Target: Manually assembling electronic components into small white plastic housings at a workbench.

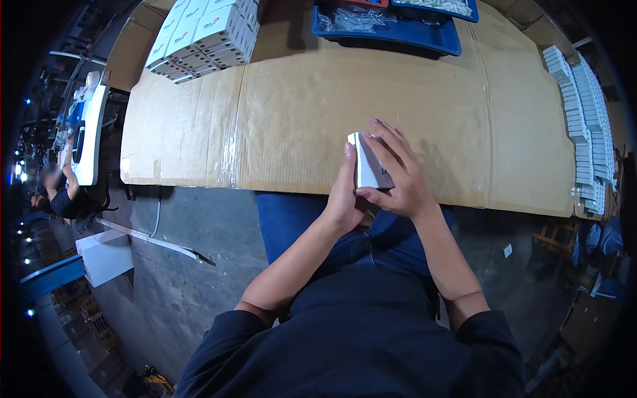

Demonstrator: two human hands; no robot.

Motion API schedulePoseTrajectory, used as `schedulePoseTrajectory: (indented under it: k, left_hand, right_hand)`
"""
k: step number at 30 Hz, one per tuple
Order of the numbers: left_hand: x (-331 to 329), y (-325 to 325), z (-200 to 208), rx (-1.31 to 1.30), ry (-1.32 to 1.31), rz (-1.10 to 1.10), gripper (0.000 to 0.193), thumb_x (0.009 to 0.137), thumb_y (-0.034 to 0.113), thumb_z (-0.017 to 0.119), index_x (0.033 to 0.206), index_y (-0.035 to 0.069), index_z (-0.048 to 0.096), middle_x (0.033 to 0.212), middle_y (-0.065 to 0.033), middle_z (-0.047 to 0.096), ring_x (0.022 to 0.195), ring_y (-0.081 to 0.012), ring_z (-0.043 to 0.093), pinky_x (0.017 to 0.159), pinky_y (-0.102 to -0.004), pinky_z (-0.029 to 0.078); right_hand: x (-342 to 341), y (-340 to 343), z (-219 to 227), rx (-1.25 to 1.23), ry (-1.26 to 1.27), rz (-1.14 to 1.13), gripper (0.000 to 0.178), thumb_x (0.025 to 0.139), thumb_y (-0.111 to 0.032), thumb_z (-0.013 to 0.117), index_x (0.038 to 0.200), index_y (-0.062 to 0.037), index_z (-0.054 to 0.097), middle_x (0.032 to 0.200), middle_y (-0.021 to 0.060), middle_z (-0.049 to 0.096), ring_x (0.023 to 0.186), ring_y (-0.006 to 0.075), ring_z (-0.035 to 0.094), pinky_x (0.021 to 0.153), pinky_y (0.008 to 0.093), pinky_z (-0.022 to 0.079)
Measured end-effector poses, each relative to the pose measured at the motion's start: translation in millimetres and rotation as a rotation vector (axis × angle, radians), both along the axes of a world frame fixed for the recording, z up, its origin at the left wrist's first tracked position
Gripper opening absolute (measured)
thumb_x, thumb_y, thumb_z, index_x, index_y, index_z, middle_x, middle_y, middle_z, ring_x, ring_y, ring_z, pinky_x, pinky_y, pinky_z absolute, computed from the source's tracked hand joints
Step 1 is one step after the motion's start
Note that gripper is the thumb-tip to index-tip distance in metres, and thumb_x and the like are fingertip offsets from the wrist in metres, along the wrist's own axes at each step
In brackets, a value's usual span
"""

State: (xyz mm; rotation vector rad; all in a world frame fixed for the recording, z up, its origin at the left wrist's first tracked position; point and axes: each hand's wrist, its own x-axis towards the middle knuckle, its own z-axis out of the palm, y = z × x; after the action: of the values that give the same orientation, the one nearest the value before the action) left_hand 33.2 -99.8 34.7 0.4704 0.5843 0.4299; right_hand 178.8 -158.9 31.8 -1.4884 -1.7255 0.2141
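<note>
A small white box (367, 167) is held between my two hands, just above the table's near edge. My left hand (343, 199) grips its left side, the thumb lying up along the edge. Over the right side and top of the box curve the fingers of my right hand (406, 174), with the thumb at the box's near end. Part of the box's upper face and right side is hidden under the right fingers.
Brown cardboard (292, 132) covers the table. White boxes (206, 33) are stacked at the far left, and small white boxes (584, 119) at the right edge. Blue trays (424, 41) stand at the back. Another person (63, 189) sits at a white table (93, 132) to the left.
</note>
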Motion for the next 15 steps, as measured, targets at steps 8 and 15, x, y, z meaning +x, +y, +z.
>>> schedulePoseTrajectory:
  k: [8,15]
  left_hand:
    - [-1.8,-3.2,-2.9,0.054,0.088,0.036,0.066,0.106,0.065,0.035,0.136,0.009,0.052,0.115,-0.0087,0.065,0.102,-0.0199,0.067,0.085,-0.0341,0.058]
    - [-0.5,7.9,8.1,-0.042,0.134,0.028,0.061,0.105,0.062,0.043,0.134,0.01,0.054,0.117,-0.0081,0.066,0.104,-0.0196,0.067,0.088,-0.0372,0.055]
  right_hand:
    - [-4.9,8.6,-19.7,0.203,0.069,-0.01,0.076,0.094,-0.059,0.064,0.133,0.0066,0.061,0.139,0.0269,0.059,0.127,0.0425,0.06,0.107,0.0503,0.048]
    - [-15.8,6.2,-25.1,-0.006,0.53,-0.004,0.076,0.102,-0.06,0.051,0.139,0.0058,0.058,0.137,0.0249,0.062,0.127,0.0347,0.062,0.108,0.0415,0.047]
